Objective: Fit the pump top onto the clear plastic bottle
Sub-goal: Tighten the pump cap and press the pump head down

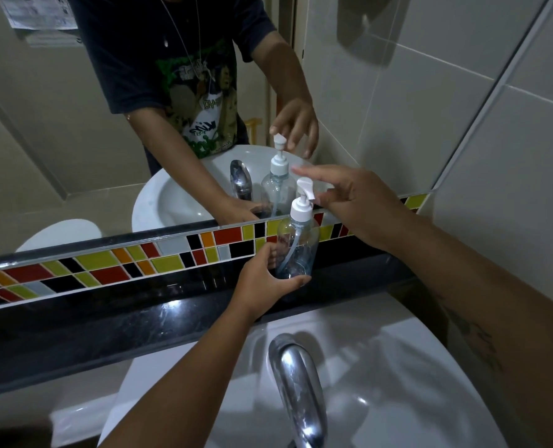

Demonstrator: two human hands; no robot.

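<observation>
1. While our left hand (265, 279) grips the clear plastic bottle (296, 247) low on the black worktop (139, 315), steadying it, the pump top (302, 205) sits on its neck.
2. Our right hand (359, 205) hovers beside the nozzle with fingers (310, 172) spread, holding nothing; probably seated, hard to tell.

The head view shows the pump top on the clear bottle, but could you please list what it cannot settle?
- Collar of the pump top: whether threaded fully down is too small to tell.
- Base of the clear bottle: the left hand hides whether it rests on the black ledge.
- Right hand: contact with the nozzle is unclear.
</observation>
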